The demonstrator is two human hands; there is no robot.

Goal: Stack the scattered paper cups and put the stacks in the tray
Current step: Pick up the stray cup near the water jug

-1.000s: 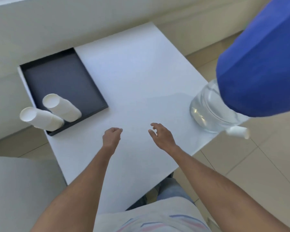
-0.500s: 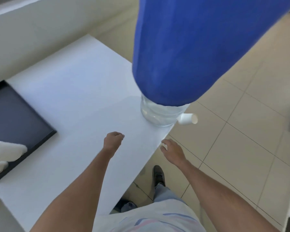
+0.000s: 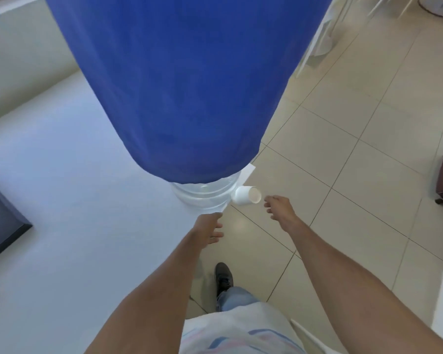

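The right hand point(image 3: 279, 206) hangs over the floor beyond the counter's corner, fingers loosely spread and holding nothing, its fingertips just beside the open mouth of a small white paper cup point(image 3: 247, 195). That cup lies on its side at the very edge of the white counter point(image 3: 74, 200), mouth turned toward the hand, its base against the bottom of a large clear plastic water jug point(image 3: 202, 196). The left hand point(image 3: 210, 229) is lower and nearer the body, at the counter's edge, fingers half curled and empty.

The cup looks very light and thin-walled, easily dented, and likely to roll or tip off the edge at a nudge. A gentle pinch across the rim, or fingers closed lightly round the wall near the mouth, seems the safest hold.

The jug, draped in a blue cloth cover point(image 3: 179, 85), crowds the cup from behind, so the approach is open only from the floor side. The dark rectangular tray point(image 3: 0, 226) shows just one corner at the far left, well apart from the cup. Beige floor tiles point(image 3: 343, 175) lie below.
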